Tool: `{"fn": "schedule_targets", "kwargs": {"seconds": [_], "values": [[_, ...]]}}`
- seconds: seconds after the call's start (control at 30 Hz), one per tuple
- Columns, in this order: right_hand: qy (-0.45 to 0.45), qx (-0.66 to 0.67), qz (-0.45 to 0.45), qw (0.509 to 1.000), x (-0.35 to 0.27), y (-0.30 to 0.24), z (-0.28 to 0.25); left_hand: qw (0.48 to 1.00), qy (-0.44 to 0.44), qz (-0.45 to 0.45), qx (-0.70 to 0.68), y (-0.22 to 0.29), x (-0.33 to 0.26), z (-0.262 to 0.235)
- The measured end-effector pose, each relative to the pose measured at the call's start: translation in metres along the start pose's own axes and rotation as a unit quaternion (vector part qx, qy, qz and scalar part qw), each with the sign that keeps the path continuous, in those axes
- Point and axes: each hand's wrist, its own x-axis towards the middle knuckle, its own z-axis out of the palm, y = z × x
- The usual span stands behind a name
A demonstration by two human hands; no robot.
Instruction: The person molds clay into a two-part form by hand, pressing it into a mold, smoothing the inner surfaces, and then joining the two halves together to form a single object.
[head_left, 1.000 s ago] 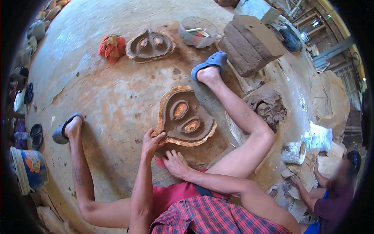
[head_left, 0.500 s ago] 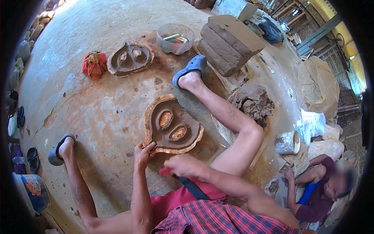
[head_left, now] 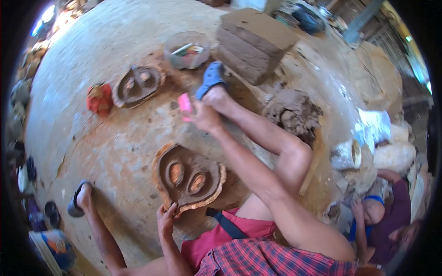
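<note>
A plaster mould [head_left: 222,181] with a rough orange-brown rim lies on the floor between my legs. Dark wet clay lines it, with two oval hollows inside. My left hand [head_left: 166,218] pinches its near rim, thumb on top. Away from the mould, beside my foot in a blue clog [head_left: 212,79], my right hand [head_left: 206,117] grips a flat pink piece [head_left: 185,106], perhaps a scraper; motion blurs it. A second clay-lined mould [head_left: 138,85] rests farther off, next to a crumpled red cloth [head_left: 99,100].
Past the clog stand a clear plastic basin [head_left: 186,50] with tools in it and a big clay block [head_left: 253,43]. Loose clay [head_left: 294,112] lies right of my leg. A whitish bucket [head_left: 345,155] lies on its side near a seated person [head_left: 384,216].
My right hand has swung forward from the mould's near edge to beside the blue clog, carrying the pink piece. My left hand stays on the rim. The whole view has shifted slightly.
</note>
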Motion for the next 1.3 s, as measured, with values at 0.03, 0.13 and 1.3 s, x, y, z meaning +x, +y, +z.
{"fn": "schedule_targets", "kwargs": {"seconds": [0.03, 0.13, 1.3], "values": [[-0.023, -0.058, 0.02, 0.998, -0.014, -0.013, -0.009, 1.0, 0.001, -0.001, -0.001, -0.003, -0.003, 0.001], [0.14, 0.015, -0.069, 0.988, -0.071, 0.018, 0.02, 1.0, -0.007, 0.02, 0.009, -0.011, -0.001, 0.003], [-0.059, 0.221, 0.12, 0.966, -0.147, -0.006, 0.041, 0.902, 0.259, 0.182, 0.293, 0.189, -0.069, 0.082]]}}
